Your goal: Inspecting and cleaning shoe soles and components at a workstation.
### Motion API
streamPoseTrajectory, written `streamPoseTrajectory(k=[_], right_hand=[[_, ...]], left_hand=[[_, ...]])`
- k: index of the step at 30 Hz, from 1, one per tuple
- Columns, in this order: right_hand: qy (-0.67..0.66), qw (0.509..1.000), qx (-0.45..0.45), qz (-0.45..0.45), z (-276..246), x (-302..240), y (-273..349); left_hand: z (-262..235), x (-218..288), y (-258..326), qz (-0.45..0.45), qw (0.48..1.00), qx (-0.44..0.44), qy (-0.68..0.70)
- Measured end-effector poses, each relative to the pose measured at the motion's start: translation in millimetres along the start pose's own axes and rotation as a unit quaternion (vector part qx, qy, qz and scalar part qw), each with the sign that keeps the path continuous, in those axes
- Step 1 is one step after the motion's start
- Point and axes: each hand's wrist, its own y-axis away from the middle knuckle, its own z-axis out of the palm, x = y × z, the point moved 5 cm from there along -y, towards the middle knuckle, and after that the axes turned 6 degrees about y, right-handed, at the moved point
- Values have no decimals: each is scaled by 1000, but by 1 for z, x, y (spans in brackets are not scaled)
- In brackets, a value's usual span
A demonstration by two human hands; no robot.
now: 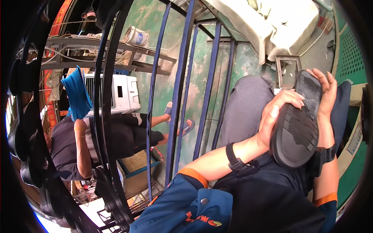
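The green floor (pixel 202 66) is worn, flaking paint, crossed by a blue frame (pixel 179 81) of straight steel tubes. Left of the frame sits another person (pixel 97 141) in dark clothes, and above that person stand a white boxy appliance (pixel 122 93) and a bundle of blue cord (pixel 76 95). Further up, left of the frame, a white bucket (pixel 136 37) lies on a shelf.

Right of the frame, over the wearer's dark lap (pixel 248 105), is the sole (pixel 297 124): a black, moulded shoe sole, oval, with a ribbed tread facing up. It looks like rubber or foam, so probably light, bendable yet springy, grippy rather than slick, and not fragile. The edges at mid-length seem the best hold, as flat faces would flex.

The left hand (pixel 274 116) clasps the sole's near edge, thumb on the tread. The right hand (pixel 324 97) cups the far edge and toe, fingers curled behind it.
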Motion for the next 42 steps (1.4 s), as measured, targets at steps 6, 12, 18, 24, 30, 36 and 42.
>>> streamPoseTrajectory(k=[6,12,18,24,30,36,42], right_hand=[[-213,955,-205,14,84,-43,66],[276,925,16,-261,2,-21,34],[95,968,-210,99,3,66,2],[-93,928,-308,189,-65,76,60],[-264,947,-175,49,81,-45,87],[-268,884,-364,122,124,-42,-34],[43,814,-511,273,164,-16,147]], left_hand=[[1,74,11,250,956,-101,-114],[7,19,103,-405,879,50,248],[12,67,106,-420,865,65,265],[35,105,56,-303,927,-30,219],[20,117,42,-203,962,-22,182],[-3,126,71,-113,992,-10,55],[-21,223,73,180,745,-38,-641]])
